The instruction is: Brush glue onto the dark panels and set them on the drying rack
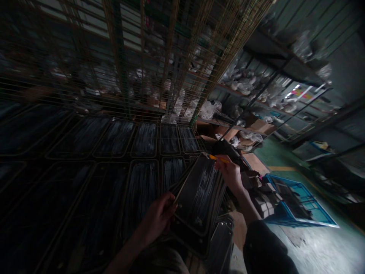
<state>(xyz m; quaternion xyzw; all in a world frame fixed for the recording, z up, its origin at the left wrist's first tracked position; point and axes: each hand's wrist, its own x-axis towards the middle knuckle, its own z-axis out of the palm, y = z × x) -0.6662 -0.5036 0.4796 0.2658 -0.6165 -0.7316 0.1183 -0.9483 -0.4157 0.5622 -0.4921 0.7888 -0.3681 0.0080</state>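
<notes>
My right hand (229,174) is closed round the orange handle of a paintbrush (218,158). Its tip is at the far end of a dark rectangular panel (189,190) with rounded corners. Whitish streaks run lengthwise down the panel's face. My left hand (159,215) grips the panel's left edge, thumb on top; the other fingers are mostly hidden. This panel lies tilted on similar dark panels (196,243). To the left, rows of similar panels (144,139) lie side by side, several with the same pale streaks.
A wire mesh cage wall (171,57) rises behind the panels. Shelves with plastic-wrapped goods (209,110) stand behind and to the right. On the green floor (273,154) at right is a blue crate (306,219) with dark pieces inside. Cardboard (256,161) lies nearby.
</notes>
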